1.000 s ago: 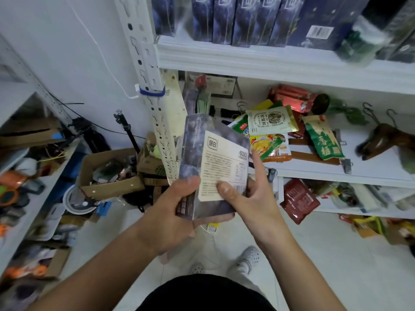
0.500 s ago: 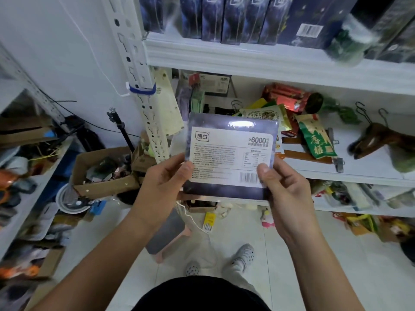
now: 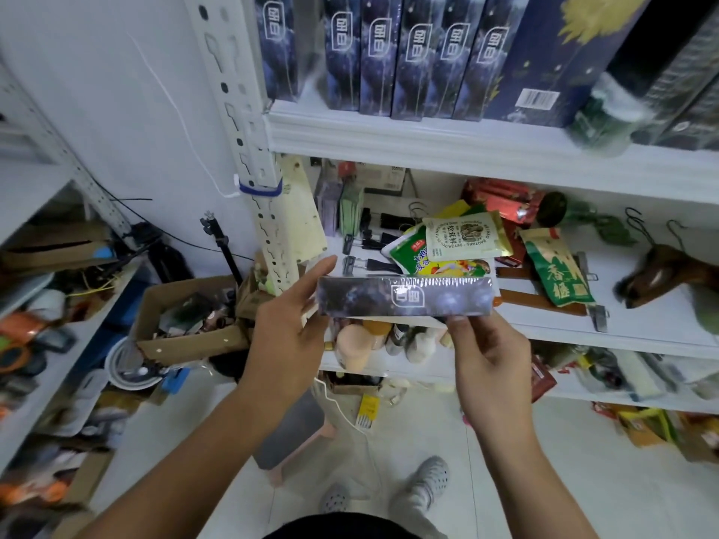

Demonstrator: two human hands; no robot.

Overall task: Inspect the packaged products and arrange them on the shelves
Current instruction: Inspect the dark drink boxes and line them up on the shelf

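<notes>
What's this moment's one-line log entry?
step: inspect | dark box: edge-on, unshelved | left hand: fingers straight at its end | right hand: pinches it

Your left hand (image 3: 288,332) and right hand (image 3: 490,355) are bare. The left forearm (image 3: 175,461) and right forearm (image 3: 525,461) are uncovered all the way to the edge of the view. At the very bottom, a dark, nearly black garment (image 3: 350,530) covers your front. On your feet you wear pale grey clog-style shoes with round holes across the toes, the left shoe (image 3: 335,499) and the right shoe (image 3: 430,474). What looks like a light grey trouser leg (image 3: 412,515) meets the right shoe.
</notes>
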